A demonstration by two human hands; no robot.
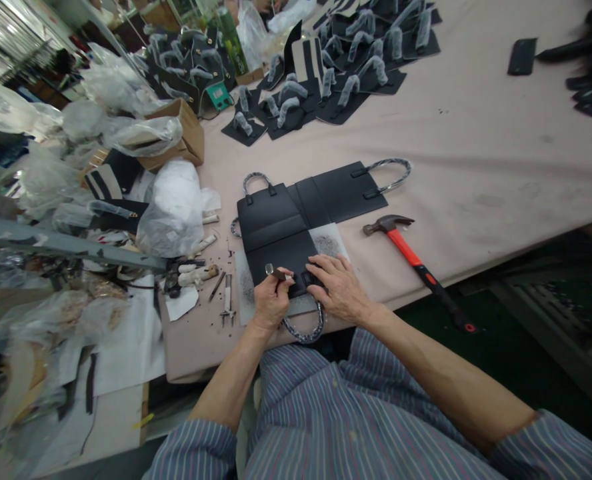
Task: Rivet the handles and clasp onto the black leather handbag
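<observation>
My left hand (272,301) is closed round a short metal hand punch (277,273), which is tilted over a black leather bag panel (276,257). My right hand (340,288) lies with its fingers spread on the panel's near right part, by a handle tab (307,277). A plastic-wrapped handle (303,335) loops from the panel over the table edge. Under the panel lies a speckled white board (330,239). Behind it, another black panel (349,197) has its own wrapped handle (396,170). A claw hammer (411,255) with a red and black grip rests to the right.
Left of the board lie a divider-like metal tool (227,300) and a thin rod (217,286). Plastic bags (171,207) and a cardboard box (189,133) crowd the left side. Several black pieces with wrapped handles (296,100) cover the far table. A dark pouch (523,57) sits far right.
</observation>
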